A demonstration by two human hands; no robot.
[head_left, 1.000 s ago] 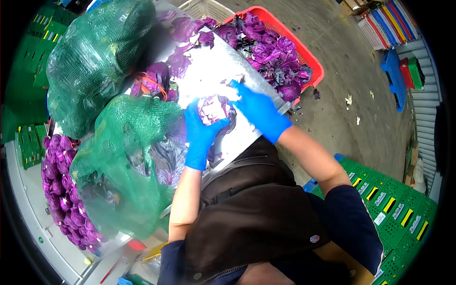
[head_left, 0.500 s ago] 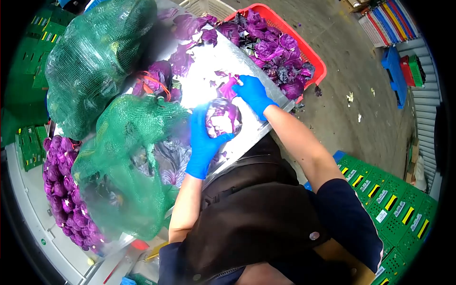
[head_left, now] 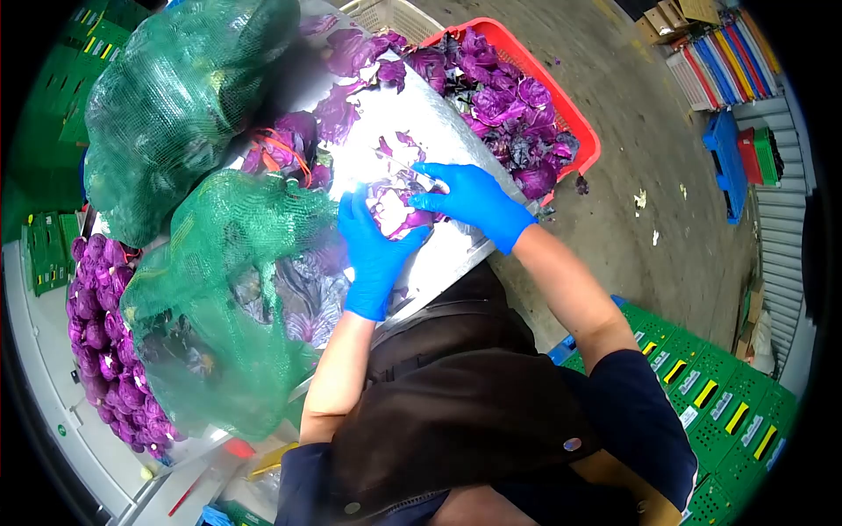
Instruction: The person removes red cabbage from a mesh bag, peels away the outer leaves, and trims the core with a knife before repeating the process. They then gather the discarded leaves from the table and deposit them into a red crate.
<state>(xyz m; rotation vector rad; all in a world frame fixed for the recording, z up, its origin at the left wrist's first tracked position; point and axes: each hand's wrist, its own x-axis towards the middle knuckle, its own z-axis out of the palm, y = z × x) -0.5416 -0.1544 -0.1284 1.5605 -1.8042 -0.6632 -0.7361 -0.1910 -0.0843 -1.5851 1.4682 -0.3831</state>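
Observation:
A red cabbage head [head_left: 394,210] with a pale patch on top lies over the metal table [head_left: 456,254]. My left hand [head_left: 377,245] in a blue glove cups it from the left and near side. From the right, my right hand [head_left: 469,197], also gloved in blue, reaches over it with thumb against the head. Its fingers are closed around what looks like a small knife [head_left: 405,165], its thin blade pointing left and mostly blurred by glare. Loose purple leaves [head_left: 337,112] lie on the far part of the table.
A red crate [head_left: 589,140] of cabbage leaves stands beyond the table's right edge. Green net sacks [head_left: 189,105] fill the left side. Cabbages in a stack [head_left: 110,342] stand farther left. Green crates [head_left: 715,394] are at lower right.
My right hand has moved left and nearer, from a purple leaf beside the cabbage onto the cabbage itself. My left hand still holds the head, which is turned slightly.

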